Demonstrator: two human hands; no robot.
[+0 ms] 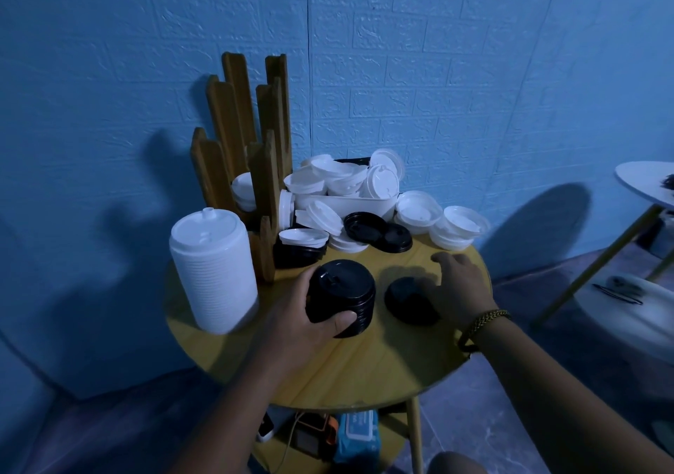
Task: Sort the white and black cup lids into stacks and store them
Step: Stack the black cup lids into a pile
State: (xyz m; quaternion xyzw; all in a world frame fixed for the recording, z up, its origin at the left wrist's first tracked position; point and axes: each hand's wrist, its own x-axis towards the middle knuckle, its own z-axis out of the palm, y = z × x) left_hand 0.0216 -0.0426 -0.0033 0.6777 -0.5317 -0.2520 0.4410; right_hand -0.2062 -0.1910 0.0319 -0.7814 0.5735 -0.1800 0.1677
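Observation:
A stack of black lids (pixel 344 295) stands on the round wooden table (pixel 364 371); my left hand (pixel 306 320) grips it from the near left side. To its right lies a single black lid (pixel 405 300), and my right hand (pixel 457 287) hovers over its right edge with fingers spread. A tall stack of white lids (pixel 213 273) stands at the table's left. Loose white lids (pixel 419 214) and black lids (pixel 379 231) lie jumbled at the back, some in a white tray (pixel 350 205).
A wooden slatted lid holder (pixel 248 152) stands at the back left against the blue wall, with white lids inside. A lower shelf holds small items (pixel 328 433). Another white table (pixel 645 185) stands at the right.

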